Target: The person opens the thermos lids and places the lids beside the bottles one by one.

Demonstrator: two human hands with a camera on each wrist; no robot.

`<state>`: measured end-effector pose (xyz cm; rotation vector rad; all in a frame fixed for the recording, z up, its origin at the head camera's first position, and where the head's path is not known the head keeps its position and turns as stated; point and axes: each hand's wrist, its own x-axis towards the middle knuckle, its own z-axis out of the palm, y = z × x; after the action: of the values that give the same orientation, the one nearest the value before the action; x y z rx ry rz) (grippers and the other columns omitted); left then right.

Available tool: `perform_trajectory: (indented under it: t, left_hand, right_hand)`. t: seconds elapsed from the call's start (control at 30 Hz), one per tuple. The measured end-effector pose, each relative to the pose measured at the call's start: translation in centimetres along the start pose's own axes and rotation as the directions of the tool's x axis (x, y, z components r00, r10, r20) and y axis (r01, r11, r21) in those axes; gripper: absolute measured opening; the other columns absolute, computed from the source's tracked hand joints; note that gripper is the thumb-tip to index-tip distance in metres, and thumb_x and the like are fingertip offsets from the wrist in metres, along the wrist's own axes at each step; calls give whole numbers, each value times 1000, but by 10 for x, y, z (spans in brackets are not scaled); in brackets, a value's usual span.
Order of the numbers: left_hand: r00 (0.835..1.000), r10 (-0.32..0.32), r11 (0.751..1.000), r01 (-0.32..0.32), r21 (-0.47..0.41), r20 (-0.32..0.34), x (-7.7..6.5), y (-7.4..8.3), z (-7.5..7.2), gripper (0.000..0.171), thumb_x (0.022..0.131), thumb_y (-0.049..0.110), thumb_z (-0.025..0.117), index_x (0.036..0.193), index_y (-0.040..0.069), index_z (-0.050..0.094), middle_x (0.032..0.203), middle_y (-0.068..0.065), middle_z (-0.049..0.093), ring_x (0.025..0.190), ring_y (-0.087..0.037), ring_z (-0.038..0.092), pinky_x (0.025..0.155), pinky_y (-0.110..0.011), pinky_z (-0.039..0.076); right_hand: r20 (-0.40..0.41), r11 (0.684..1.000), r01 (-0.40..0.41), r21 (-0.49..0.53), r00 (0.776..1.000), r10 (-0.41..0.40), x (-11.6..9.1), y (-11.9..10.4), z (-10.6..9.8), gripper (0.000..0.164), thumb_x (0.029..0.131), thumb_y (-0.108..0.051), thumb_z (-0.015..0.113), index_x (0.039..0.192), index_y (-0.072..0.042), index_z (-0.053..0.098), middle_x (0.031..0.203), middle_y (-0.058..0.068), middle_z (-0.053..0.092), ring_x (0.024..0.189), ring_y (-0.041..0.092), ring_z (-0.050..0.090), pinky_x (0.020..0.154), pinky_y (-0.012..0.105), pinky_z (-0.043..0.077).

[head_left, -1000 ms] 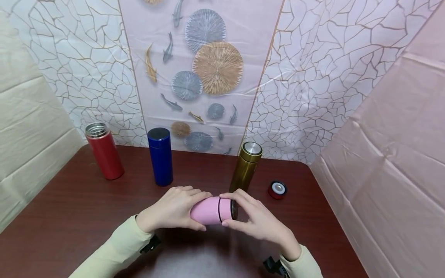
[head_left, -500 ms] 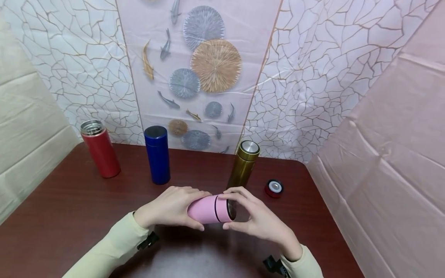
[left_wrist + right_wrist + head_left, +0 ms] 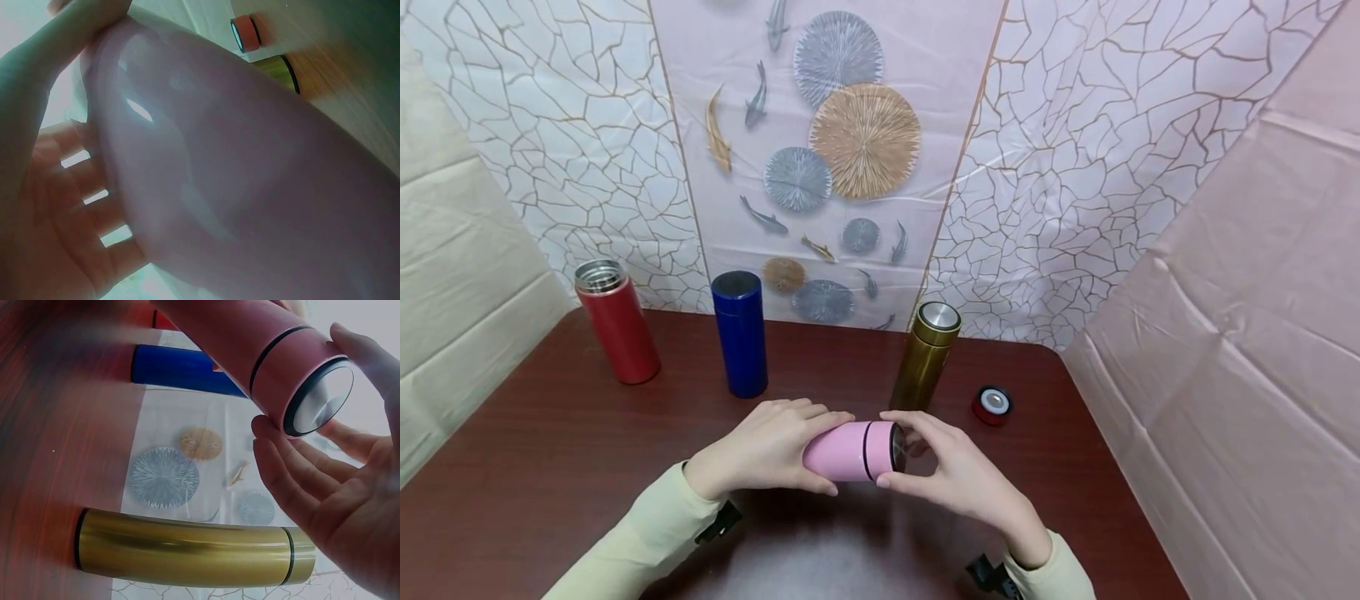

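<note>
Head view: above the table (image 3: 820,558), the pink bottle (image 3: 837,454) is being gripped sideways by the curled left hand (image 3: 763,450), its cap (image 3: 882,448), still on, being pinched by the right hand (image 3: 951,467). Beyond, the blue bottle (image 3: 742,350) and gold bottle (image 3: 921,367) are looking capped; the red bottle (image 3: 621,333) is standing open, a red lid (image 3: 993,403) lying loose.

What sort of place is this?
Maybe a small screened booth: creased pale fabric-like sheets flank a reddish-brown wood-look table, and a pale fish-printed backdrop hangs behind.
</note>
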<state>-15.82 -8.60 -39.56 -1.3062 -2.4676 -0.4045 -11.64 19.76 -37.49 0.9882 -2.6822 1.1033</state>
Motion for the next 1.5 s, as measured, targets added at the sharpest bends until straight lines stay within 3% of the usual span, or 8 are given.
perform_trajectory:
  t: [0.13, 0.3, 0.47, 0.77, 0.9, 1.1, 1.3, 1.5]
  left_hand:
    - [1000, 4, 1000, -4, 0, -3, -1, -1, 0, 83, 66, 66, 82, 132, 18, 64, 103, 5, 69, 85, -12, 62, 68, -32, 50]
    - [1000, -10, 1000, 10, -25, 23, -1, -2, -1, 83, 67, 67, 81, 132, 18, 64, 104, 6, 69, 86, -11, 62, 66, -31, 50]
    - [998, -26, 999, 28, -43, 53, -1, -2, -1, 83, 68, 67, 80, 133, 18, 62, 103, 6, 68, 85, -10, 62, 67, -31, 50]
    - [997, -27, 997, 32, -73, 70, -4, -2, 3, 81, 69, 62, 83, 134, 18, 61, 103, 7, 67, 86, -10, 61, 68, -30, 49]
    - [998, -18, 999, 21, -47, 61, -4, -1, 3, 82, 68, 63, 83, 134, 18, 62, 103, 6, 67, 86, -11, 61, 68, -31, 49]
    - [999, -19, 999, 20, -27, 51, -5, -2, 0, 83, 67, 63, 83, 134, 18, 62, 103, 5, 68, 85, -13, 62, 67, -31, 49]
    - [999, -9, 1000, 10, -17, 47, -5, -2, -1, 83, 67, 63, 83, 134, 18, 62, 104, 4, 69, 86, -14, 63, 68, -32, 50]
    - [999, -7, 1000, 7, -17, 46, -6, -3, -2, 83, 67, 62, 84, 133, 17, 63, 105, 4, 68, 87, -14, 62, 69, -32, 50]
  right_hand:
    - [-1, 997, 74, -25, 997, -74, -1, 1, 0, 66, 85, -41, 81, 141, -21, 54, 123, -11, 61, 97, 5, 62, 84, 32, 54]
    - [11, 977, 205, -61, 979, -205, -1, 4, 0, 65, 87, -29, 82, 144, -20, 52, 139, -4, 54, 119, 13, 58, 99, 33, 48]
    - [33, 970, 231, -77, 973, -229, -1, 4, 0, 67, 87, -24, 82, 146, -23, 50, 148, -5, 48, 132, 14, 51, 107, 33, 41]
    - [1, 979, 147, -143, 989, -148, -2, -5, 3, 71, 88, -47, 77, 148, -24, 47, 146, -8, 49, 131, 13, 51, 105, 36, 44]
    - [-32, 978, 30, -208, 999, -38, 0, -9, 5, 72, 88, -57, 71, 150, -30, 44, 143, -13, 53, 125, 11, 56, 100, 38, 48]
    - [20, 971, -120, -206, 992, 127, -1, -12, 8, 68, 90, -64, 62, 149, -37, 43, 117, -11, 68, 98, 4, 64, 85, 36, 53]
    - [44, 980, -114, -164, 991, 123, 0, -13, 8, 64, 90, -64, 63, 143, -30, 51, 121, -13, 65, 99, 1, 62, 86, 34, 53]
    - [62, 989, -48, -142, 996, 57, 0, -14, 6, 63, 89, -60, 67, 143, -29, 51, 129, -14, 61, 103, 2, 61, 89, 34, 53]
